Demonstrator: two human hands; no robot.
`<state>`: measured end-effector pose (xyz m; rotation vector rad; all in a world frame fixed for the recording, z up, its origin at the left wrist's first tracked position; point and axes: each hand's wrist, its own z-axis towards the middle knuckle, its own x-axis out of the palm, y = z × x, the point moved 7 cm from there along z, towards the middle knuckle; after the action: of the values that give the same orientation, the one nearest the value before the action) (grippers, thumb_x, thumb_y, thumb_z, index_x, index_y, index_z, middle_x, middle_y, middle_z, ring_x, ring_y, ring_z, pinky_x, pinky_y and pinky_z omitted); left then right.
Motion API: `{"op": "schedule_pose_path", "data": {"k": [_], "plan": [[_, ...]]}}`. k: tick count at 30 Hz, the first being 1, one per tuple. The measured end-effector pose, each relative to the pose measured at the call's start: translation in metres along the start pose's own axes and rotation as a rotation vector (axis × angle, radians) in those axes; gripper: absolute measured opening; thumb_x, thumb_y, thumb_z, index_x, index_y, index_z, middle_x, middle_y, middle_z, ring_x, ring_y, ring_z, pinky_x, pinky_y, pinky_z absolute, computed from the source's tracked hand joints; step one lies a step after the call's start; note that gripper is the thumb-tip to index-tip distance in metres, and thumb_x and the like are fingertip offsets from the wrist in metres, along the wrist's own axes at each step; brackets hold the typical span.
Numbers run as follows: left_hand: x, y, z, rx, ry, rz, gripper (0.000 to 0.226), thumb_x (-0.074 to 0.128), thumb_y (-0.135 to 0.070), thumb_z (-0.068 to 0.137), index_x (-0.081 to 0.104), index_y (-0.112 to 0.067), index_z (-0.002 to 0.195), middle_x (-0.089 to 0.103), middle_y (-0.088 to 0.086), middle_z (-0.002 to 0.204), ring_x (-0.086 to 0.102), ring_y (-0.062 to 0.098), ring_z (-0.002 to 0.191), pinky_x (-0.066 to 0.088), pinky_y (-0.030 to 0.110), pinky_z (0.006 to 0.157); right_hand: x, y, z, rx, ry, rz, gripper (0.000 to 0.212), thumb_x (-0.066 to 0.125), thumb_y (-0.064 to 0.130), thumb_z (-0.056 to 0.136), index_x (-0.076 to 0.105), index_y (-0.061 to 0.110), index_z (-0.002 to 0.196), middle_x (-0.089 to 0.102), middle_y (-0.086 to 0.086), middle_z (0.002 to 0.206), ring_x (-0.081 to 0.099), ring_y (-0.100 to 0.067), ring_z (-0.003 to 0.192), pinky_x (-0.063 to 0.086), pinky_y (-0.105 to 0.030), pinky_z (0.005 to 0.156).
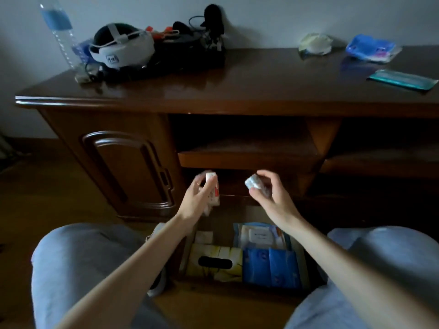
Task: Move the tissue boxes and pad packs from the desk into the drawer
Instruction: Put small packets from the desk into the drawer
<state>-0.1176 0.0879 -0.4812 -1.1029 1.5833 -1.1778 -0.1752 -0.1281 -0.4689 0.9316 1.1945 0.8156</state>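
Note:
My left hand grips a small white pack with red print, held upright above the open drawer. My right hand pinches a small pale wrapped pack at about the same height. In the drawer lie a yellow-and-white tissue box with a dark slot, blue packs beside it on the right, and white packets behind. On the desk top at the far right rest a blue pad pack and a flat teal pack.
A white headset, a black bag with cables and a water bottle crowd the desk's left back. A crumpled pale wrapper lies at the back right. An open shelf sits above the drawer. My knees flank the drawer.

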Motion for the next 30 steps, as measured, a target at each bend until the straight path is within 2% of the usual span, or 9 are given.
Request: {"op": "schedule_pose_path", "data": {"k": [2, 4, 6, 8, 12, 16, 20, 24, 30], "plan": [[0.001, 0.052, -0.002, -0.257, 0.045, -0.187, 0.067, 0.068, -0.062, 0.083, 0.062, -0.014, 0.130, 0.070, 0.015, 0.117, 0.071, 0.032, 0.100, 0.057, 0.045, 0.085, 0.026, -0.016, -0.005, 0.043, 0.082, -0.007, 0.055, 0.071, 0.026, 0.094, 0.045, 0.031, 0.142, 0.054, 0.013, 0.126, 0.059, 0.000, 0.110, 0.046, -0.006, 0.075], [0.002, 0.087, -0.005, -0.426, 0.052, -0.332, 0.065, 0.071, -0.053, 0.087, 0.063, -0.004, 0.130, 0.068, 0.014, 0.128, 0.069, 0.038, 0.110, 0.056, 0.052, 0.096, 0.047, -0.025, -0.006, 0.049, 0.153, -0.009, 0.057, 0.071, 0.025, 0.094, 0.044, 0.033, 0.142, 0.052, 0.016, 0.128, 0.056, -0.002, 0.114, 0.046, -0.011, 0.080], [0.005, 0.104, -0.005, -0.511, 0.077, -0.460, 0.054, 0.068, -0.048, 0.091, 0.069, -0.003, 0.122, 0.074, 0.019, 0.117, 0.074, 0.033, 0.099, 0.062, 0.046, 0.085, 0.066, -0.030, -0.006, 0.018, 0.211, 0.004, 0.056, 0.070, 0.029, 0.094, 0.043, 0.035, 0.143, 0.051, 0.016, 0.133, 0.054, 0.004, 0.116, 0.047, -0.009, 0.084], [0.011, 0.111, -0.002, -0.483, 0.136, -0.530, 0.041, 0.063, -0.043, 0.095, 0.076, -0.007, 0.111, 0.076, 0.017, 0.107, 0.076, 0.026, 0.087, 0.061, 0.034, 0.067, 0.087, -0.033, -0.008, 0.006, 0.264, 0.030, 0.054, 0.067, 0.036, 0.095, 0.043, 0.038, 0.142, 0.052, 0.016, 0.135, 0.054, 0.005, 0.118, 0.049, -0.011, 0.086], [0.017, 0.121, 0.000, -0.410, 0.204, -0.631, 0.037, 0.055, -0.038, 0.100, 0.072, -0.007, 0.109, 0.073, 0.014, 0.103, 0.073, 0.024, 0.087, 0.059, 0.035, 0.070, 0.123, -0.036, -0.015, -0.057, 0.302, -0.043, 0.052, 0.061, 0.041, 0.099, 0.039, 0.042, 0.145, 0.051, 0.020, 0.137, 0.054, -0.004, 0.123, 0.058, -0.029, 0.089], [0.008, 0.132, 0.003, -0.404, 0.177, -0.691, 0.039, 0.053, -0.040, 0.099, 0.079, -0.011, 0.097, 0.076, 0.012, 0.095, 0.074, 0.024, 0.083, 0.059, 0.035, 0.068, 0.132, -0.041, -0.015, -0.094, 0.362, -0.140, 0.057, 0.055, 0.056, 0.097, 0.032, 0.046, 0.149, 0.045, 0.023, 0.143, 0.052, -0.005, 0.126, 0.059, -0.032, 0.089], [0.006, 0.134, 0.001, -0.411, 0.169, -0.688, 0.051, 0.050, -0.055, 0.100, 0.080, -0.014, 0.102, 0.077, 0.012, 0.103, 0.075, 0.024, 0.091, 0.060, 0.034, 0.074, 0.135, -0.048, -0.019, -0.037, 0.350, -0.168, 0.065, 0.052, 0.068, 0.093, 0.028, 0.050, 0.150, 0.044, 0.020, 0.145, 0.052, -0.002, 0.125, 0.061, -0.032, 0.085], [0.009, 0.131, -0.003, -0.405, 0.127, -0.618, 0.072, 0.042, -0.063, 0.100, 0.060, -0.002, 0.134, 0.069, 0.018, 0.120, 0.068, 0.029, 0.105, 0.054, 0.040, 0.091, 0.132, -0.046, -0.020, -0.010, 0.331, -0.156, 0.065, 0.058, 0.065, 0.090, 0.031, 0.053, 0.147, 0.046, 0.016, 0.140, 0.054, -0.005, 0.120, 0.062, -0.034, 0.081], [0.012, 0.130, -0.006, -0.411, 0.128, -0.627, 0.069, 0.039, -0.067, 0.099, 0.070, -0.009, 0.119, 0.074, 0.014, 0.111, 0.073, 0.024, 0.098, 0.053, 0.039, 0.088, 0.128, -0.044, -0.023, 0.009, 0.387, -0.045, 0.066, 0.063, 0.031, 0.092, 0.034, 0.056, 0.146, 0.046, 0.025, 0.136, 0.052, 0.002, 0.122, 0.062, -0.031, 0.084]]}}
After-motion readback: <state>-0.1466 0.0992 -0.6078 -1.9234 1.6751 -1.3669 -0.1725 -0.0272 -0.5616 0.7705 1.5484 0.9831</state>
